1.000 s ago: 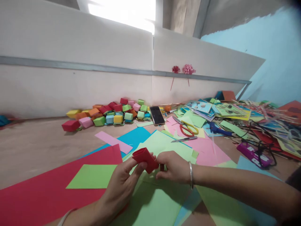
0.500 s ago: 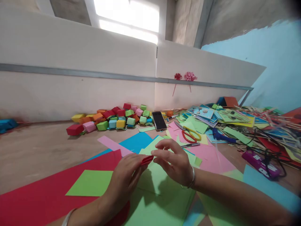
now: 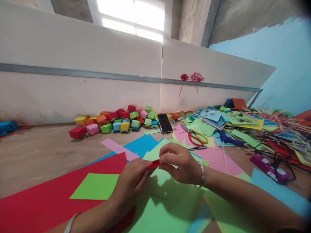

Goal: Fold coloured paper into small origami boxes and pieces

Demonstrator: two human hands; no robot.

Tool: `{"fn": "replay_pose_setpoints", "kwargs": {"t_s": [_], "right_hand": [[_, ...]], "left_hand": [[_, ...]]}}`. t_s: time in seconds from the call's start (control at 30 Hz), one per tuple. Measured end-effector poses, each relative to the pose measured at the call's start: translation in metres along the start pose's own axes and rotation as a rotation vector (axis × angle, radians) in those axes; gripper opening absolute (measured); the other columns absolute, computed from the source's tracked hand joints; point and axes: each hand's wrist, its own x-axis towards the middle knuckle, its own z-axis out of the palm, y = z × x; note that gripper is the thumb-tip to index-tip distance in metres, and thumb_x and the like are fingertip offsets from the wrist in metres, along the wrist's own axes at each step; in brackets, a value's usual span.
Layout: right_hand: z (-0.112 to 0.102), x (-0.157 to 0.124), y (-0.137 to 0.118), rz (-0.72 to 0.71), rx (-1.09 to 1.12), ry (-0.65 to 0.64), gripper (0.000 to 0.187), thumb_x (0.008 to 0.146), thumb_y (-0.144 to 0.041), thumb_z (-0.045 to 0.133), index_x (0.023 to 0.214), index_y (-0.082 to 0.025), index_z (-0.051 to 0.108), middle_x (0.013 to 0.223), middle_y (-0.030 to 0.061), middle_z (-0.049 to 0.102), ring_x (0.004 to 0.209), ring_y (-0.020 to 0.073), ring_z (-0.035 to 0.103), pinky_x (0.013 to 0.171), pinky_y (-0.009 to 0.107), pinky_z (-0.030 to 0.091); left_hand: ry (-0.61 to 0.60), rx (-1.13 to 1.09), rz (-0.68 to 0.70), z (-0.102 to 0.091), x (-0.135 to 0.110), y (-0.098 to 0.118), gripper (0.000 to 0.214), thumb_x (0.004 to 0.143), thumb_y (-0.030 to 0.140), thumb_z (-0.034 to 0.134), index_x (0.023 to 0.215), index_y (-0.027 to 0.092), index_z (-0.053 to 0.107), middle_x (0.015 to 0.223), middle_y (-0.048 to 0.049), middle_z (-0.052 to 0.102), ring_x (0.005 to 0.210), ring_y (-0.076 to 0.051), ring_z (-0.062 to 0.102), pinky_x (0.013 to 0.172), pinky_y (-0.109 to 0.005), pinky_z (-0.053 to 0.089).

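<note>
A small piece of folded red paper (image 3: 153,164) is held between my two hands above a stack of light green paper (image 3: 165,204). My left hand (image 3: 132,178) is closed around its left end, covering most of it. The fingertips of my right hand (image 3: 178,163) pinch its right end. Beneath and left of my left hand lies a large red sheet (image 3: 43,197), with a bright green paper piece (image 3: 94,186) on top. A pink strip (image 3: 120,149) and blue paper (image 3: 142,145) lie just beyond the hands.
Small folded paper blocks (image 3: 125,126) in several colours are heaped by the white wall board. Right of them lie a phone (image 3: 164,123), scissors (image 3: 196,137), a pen (image 3: 198,148), a blue glue gun (image 3: 228,139) and a purple power strip (image 3: 269,168) with cables.
My right hand has moved slightly left and down, its fingers closing onto the right end of the red paper. My left hand keeps its hold.
</note>
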Motion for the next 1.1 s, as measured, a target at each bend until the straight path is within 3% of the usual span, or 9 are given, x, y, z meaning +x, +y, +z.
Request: {"fn": "replay_pose_setpoints", "kwargs": {"t_s": [0.13, 0.3, 0.5, 0.6, 0.7, 0.77, 1.0, 1.1], "right_hand": [[-0.002, 0.001, 0.009, 0.005, 0.177, -0.1, 0.012, 0.092, -0.026, 0.061, 0.085, -0.016, 0.06, 0.085, 0.0071, 0.067, 0.079, 0.0137, 0.062, 0.072, 0.024, 0.052], [-0.002, -0.005, 0.015, 0.016, 0.169, -0.131, 0.015, 0.091, -0.03, 0.062, 0.082, -0.018, 0.063, 0.078, 0.0039, 0.07, 0.073, 0.0118, 0.065, 0.071, 0.021, 0.052], [-0.004, 0.0, 0.006, 0.17, 0.313, -0.038, 0.023, 0.088, -0.035, 0.067, 0.073, -0.018, 0.065, 0.078, 0.0039, 0.072, 0.073, 0.0123, 0.067, 0.07, 0.022, 0.055], [-0.002, 0.001, 0.0, 0.148, 0.294, -0.014, 0.024, 0.09, -0.031, 0.064, 0.071, -0.017, 0.062, 0.076, 0.0043, 0.071, 0.071, 0.0119, 0.066, 0.068, 0.021, 0.054], [0.001, -0.001, -0.004, 0.127, 0.271, -0.043, 0.023, 0.092, -0.026, 0.062, 0.071, -0.018, 0.06, 0.076, 0.0045, 0.071, 0.072, 0.0118, 0.066, 0.069, 0.021, 0.054], [0.001, -0.001, -0.006, 0.122, 0.265, -0.057, 0.021, 0.091, -0.023, 0.062, 0.071, -0.018, 0.059, 0.077, 0.0044, 0.07, 0.073, 0.0115, 0.066, 0.07, 0.021, 0.054], [0.0, 0.001, -0.021, 0.086, 0.226, -0.042, 0.019, 0.092, -0.018, 0.056, 0.073, -0.018, 0.056, 0.076, 0.0057, 0.067, 0.071, 0.0121, 0.062, 0.065, 0.021, 0.051], [0.0, 0.0, -0.028, 0.132, 0.216, 0.005, 0.017, 0.092, -0.021, 0.056, 0.076, -0.019, 0.057, 0.075, 0.0053, 0.067, 0.071, 0.013, 0.062, 0.065, 0.024, 0.051]], "left_hand": [[-0.006, 0.035, 0.142, 0.002, -0.001, -0.002, 0.024, 0.094, 0.028, 0.049, 0.089, 0.024, 0.072, 0.08, -0.0013, 0.077, 0.07, -0.017, 0.069, 0.068, -0.026, 0.05], [-0.063, 0.042, 0.136, 0.003, -0.004, -0.005, 0.025, 0.095, 0.029, 0.048, 0.088, 0.024, 0.071, 0.084, -0.0024, 0.078, 0.074, -0.018, 0.07, 0.072, -0.028, 0.051], [-0.088, -0.073, 0.014, 0.004, -0.003, -0.002, 0.03, 0.096, 0.033, 0.046, 0.083, 0.023, 0.072, 0.074, -0.0023, 0.074, 0.066, -0.017, 0.065, 0.063, -0.026, 0.048], [-0.088, -0.179, -0.066, 0.004, -0.004, 0.004, 0.023, 0.094, 0.033, 0.05, 0.09, 0.025, 0.071, 0.082, -0.0022, 0.074, 0.074, -0.018, 0.067, 0.067, -0.026, 0.049], [0.014, -0.243, -0.155, 0.003, -0.009, 0.012, 0.013, 0.089, 0.035, 0.06, 0.097, 0.028, 0.069, 0.092, -0.0017, 0.073, 0.084, -0.019, 0.067, 0.076, -0.029, 0.049], [0.081, -0.278, -0.192, 0.003, -0.011, 0.017, 0.01, 0.087, 0.036, 0.064, 0.093, 0.028, 0.067, 0.088, -0.0003, 0.07, 0.084, -0.02, 0.066, 0.079, -0.03, 0.048], [0.126, -0.358, -0.277, -0.002, -0.011, 0.033, 0.015, 0.085, 0.037, 0.066, 0.076, 0.026, 0.063, 0.077, 0.0021, 0.064, 0.071, -0.015, 0.059, 0.064, -0.024, 0.043], [0.128, -0.419, -0.301, -0.004, -0.012, 0.034, 0.017, 0.086, 0.038, 0.065, 0.074, 0.025, 0.064, 0.076, 0.0024, 0.062, 0.071, -0.015, 0.057, 0.066, -0.024, 0.042]]}}
